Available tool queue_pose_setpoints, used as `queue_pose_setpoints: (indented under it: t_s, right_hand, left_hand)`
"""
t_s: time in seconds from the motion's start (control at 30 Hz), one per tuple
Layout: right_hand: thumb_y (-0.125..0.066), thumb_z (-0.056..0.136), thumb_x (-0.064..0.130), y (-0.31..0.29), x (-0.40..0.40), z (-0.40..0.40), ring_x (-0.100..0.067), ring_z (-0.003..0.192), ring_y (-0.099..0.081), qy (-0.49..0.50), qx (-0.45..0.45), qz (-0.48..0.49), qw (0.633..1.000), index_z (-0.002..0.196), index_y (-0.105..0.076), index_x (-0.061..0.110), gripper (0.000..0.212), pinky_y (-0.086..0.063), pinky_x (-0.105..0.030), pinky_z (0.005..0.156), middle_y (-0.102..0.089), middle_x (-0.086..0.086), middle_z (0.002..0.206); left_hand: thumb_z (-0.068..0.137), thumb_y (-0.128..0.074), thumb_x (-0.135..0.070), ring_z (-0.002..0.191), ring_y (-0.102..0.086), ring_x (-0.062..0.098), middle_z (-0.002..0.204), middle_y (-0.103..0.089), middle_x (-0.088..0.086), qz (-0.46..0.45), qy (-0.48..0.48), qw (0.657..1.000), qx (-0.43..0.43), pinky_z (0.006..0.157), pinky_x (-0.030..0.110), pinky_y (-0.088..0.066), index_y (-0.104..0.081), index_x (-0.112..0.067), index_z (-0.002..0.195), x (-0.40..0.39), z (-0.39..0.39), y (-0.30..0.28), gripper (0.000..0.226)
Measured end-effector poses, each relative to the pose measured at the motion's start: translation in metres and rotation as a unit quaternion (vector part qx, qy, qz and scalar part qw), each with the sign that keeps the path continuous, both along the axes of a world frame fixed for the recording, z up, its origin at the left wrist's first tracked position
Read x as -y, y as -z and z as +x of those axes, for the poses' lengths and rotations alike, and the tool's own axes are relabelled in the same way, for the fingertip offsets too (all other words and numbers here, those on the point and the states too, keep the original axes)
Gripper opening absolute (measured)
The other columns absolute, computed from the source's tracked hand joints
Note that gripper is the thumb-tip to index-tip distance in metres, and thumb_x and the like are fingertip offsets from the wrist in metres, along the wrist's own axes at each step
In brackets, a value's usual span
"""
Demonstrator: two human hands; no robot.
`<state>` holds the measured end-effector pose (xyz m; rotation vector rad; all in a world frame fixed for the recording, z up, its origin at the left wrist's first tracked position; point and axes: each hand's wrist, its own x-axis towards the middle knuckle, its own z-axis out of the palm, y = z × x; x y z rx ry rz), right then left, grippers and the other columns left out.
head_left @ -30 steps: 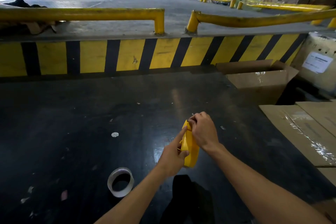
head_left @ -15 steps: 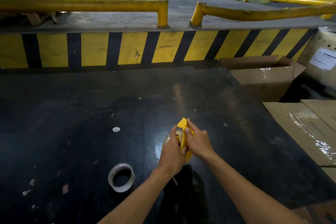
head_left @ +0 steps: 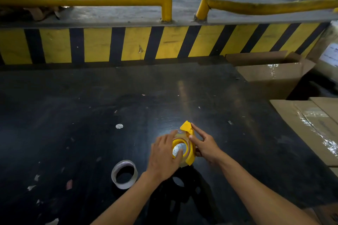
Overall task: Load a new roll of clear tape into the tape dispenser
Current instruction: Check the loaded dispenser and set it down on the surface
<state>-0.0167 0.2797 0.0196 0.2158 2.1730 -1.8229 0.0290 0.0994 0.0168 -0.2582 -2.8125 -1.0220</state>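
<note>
A yellow tape dispenser [head_left: 190,151] stands on edge above the black table [head_left: 91,124], with a clear tape roll [head_left: 180,150] seated around its yellow hub. My left hand [head_left: 162,157] lies flat against the roll's open side, thumb across the hub. My right hand [head_left: 205,146] grips the dispenser from the right, its index finger stretched up along the pointed yellow blade end. A second ring, a nearly bare white tape core [head_left: 124,174], lies flat on the table to the left of my left wrist.
Scraps of tape and paper dot the table's left side. An open cardboard box [head_left: 270,75] stands at the back right, and taped flat cartons [head_left: 314,126] lie at the right edge. A yellow-and-black striped kerb [head_left: 128,44] with yellow rails runs behind the table.
The dispenser has been lowered and turned so its roll side faces me. My left hand has shifted from its edge onto the roll, and my right hand has slid down from the top.
</note>
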Motion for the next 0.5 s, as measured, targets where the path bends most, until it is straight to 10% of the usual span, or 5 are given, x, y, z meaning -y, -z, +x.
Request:
queue_pose_setpoints:
  t_s: [0.23,0.4,0.5]
  right_hand:
    - [-0.054,0.101,0.021,0.031,0.008,0.007,0.005,0.049,-0.053,-0.03,0.021,0.041,0.998,0.142,-0.048,0.04,0.045,-0.046,-0.013,0.05,-0.055,0.014,0.07]
    - [-0.047,0.104,0.023,0.044,0.022,0.007,-0.009,0.106,-0.058,-0.056,0.022,0.089,0.994,0.148,-0.044,0.032,0.045,-0.046,-0.002,0.066,-0.059,0.004,0.129]
    - [-0.044,0.102,0.032,0.056,0.029,0.004,-0.017,0.115,-0.061,-0.064,0.031,0.132,0.989,0.145,-0.043,0.046,0.045,-0.054,-0.025,0.093,-0.059,0.0,0.141]
  left_hand:
    - [0.094,-0.058,-0.037,0.125,-0.06,0.03,0.139,-0.061,0.008,0.008,0.022,0.972,0.235,0.105,0.041,-0.051,-0.03,-0.031,0.159,0.019,-0.005,0.036,0.071]
    - [0.092,-0.061,-0.031,0.125,-0.056,0.036,0.137,-0.06,0.016,-0.02,-0.005,0.962,0.273,0.106,0.044,-0.048,-0.029,-0.03,0.158,0.013,-0.003,0.058,0.073]
    - [0.09,-0.066,-0.029,0.132,-0.05,0.037,0.141,-0.052,0.017,-0.01,-0.019,0.955,0.297,0.109,0.041,-0.044,-0.024,-0.027,0.16,0.009,-0.002,0.065,0.081]
